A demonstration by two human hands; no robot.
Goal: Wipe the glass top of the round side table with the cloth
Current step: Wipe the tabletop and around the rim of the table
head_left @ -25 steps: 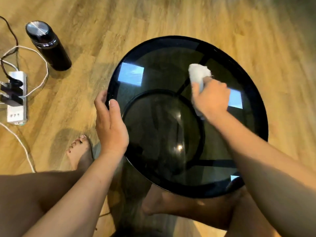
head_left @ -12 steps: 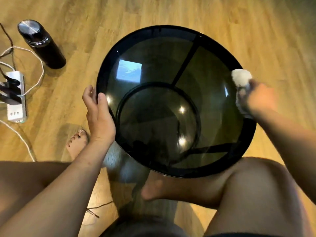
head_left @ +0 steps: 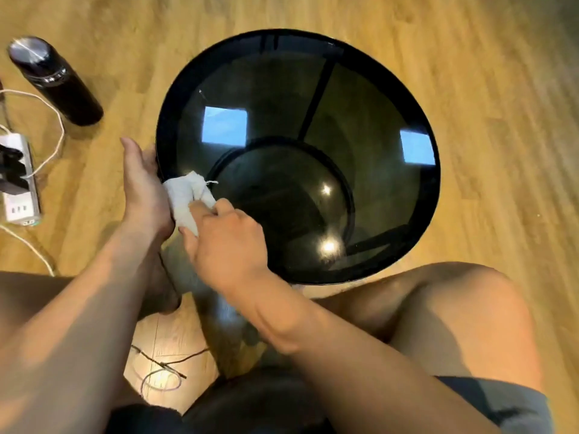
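The round side table has a dark smoked-glass top in a black rim, and stands on a wooden floor in front of my knees. My right hand presses a bunched white cloth onto the glass at the near left edge. My left hand grips the table's left rim, right beside the cloth and touching it. Bright window reflections show on the glass.
A black flask stands on the floor at the far left. A white power strip with plugs and white cables lies at the left edge. My bare knee is close under the table's near rim. Thin cords lie on the floor below.
My right hand has swept the cloth from the table's right rim across the glass to the near left edge, beside my left hand. My left hand stays on the left rim.
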